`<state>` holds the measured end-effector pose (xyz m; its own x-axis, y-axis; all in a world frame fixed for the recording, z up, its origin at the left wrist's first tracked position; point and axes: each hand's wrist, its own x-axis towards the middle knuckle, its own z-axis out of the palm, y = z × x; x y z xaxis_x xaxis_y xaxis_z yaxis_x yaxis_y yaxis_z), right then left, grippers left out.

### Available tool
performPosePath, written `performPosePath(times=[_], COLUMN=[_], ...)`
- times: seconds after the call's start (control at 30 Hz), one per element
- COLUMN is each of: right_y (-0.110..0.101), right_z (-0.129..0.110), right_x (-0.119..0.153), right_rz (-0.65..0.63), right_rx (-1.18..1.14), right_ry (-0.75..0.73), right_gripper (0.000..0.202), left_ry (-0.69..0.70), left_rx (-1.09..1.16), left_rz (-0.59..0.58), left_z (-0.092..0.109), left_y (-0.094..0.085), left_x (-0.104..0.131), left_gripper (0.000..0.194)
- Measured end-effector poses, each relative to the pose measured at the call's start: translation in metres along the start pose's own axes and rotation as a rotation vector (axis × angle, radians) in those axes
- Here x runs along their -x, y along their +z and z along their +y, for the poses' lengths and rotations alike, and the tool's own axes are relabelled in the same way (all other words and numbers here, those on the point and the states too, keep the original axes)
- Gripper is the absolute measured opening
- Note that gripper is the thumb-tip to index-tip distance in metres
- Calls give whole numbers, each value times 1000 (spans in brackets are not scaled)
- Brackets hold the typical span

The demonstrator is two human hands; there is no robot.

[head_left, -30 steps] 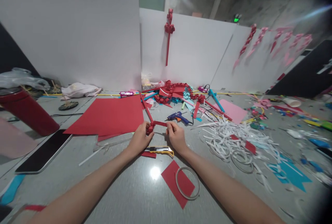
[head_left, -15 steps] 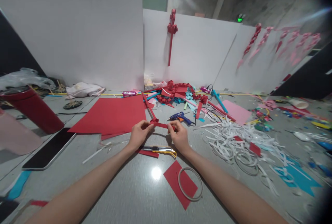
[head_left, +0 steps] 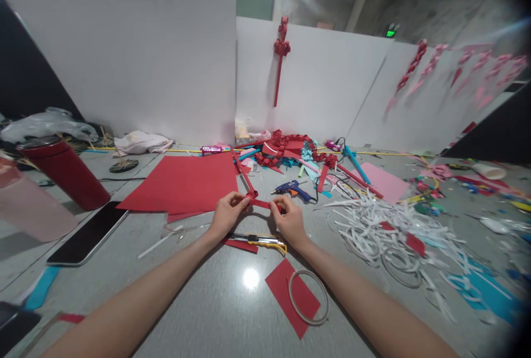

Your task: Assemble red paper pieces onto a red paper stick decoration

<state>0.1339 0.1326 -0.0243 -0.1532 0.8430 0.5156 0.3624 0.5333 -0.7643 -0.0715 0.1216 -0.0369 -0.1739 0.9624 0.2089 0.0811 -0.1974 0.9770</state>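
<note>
A narrow red paper strip (head_left: 261,203) is stretched between my two hands. My left hand (head_left: 229,210) pinches its left end, close to a small red loop at the foot of a thin red paper stick (head_left: 244,174). The right end is pinched by my right hand (head_left: 289,217). Just below the hands lies a yellow utility knife (head_left: 261,240), partly over a red paper scrap. A blue hot glue gun (head_left: 293,190) rests beyond my right hand. Nearer to me, a pale tape ring (head_left: 327,302) lies on a small red sheet (head_left: 286,291).
Large red sheets (head_left: 186,183) lie on the left, beside a phone (head_left: 87,236), a red tumbler (head_left: 68,175) and a pink bottle (head_left: 35,203). White paper strips (head_left: 385,225) pile up at right. White panels (head_left: 166,65) stand behind, hung with red and pink paper chains.
The whole view has shifted slightly, so the scene sits a little further right. Both hands keep their pinch on the red strip, with barely any change between them.
</note>
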Motion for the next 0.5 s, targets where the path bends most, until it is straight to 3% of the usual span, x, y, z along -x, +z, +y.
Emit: performPosePath(times=[0.23,0.5], right_y=[-1,0], right_z=[-2,-3], right_x=[1,1], right_rz=[-6,-67], right_rx=[27,-125], right_ry=[-20,44], right_gripper=[25,27], left_ry=[-1,62], left_rx=[-38,-73], left_rz=[5,-27], left_z=[5,11], left_y=[3,4], left_x=[4,9], left_gripper=[39,42])
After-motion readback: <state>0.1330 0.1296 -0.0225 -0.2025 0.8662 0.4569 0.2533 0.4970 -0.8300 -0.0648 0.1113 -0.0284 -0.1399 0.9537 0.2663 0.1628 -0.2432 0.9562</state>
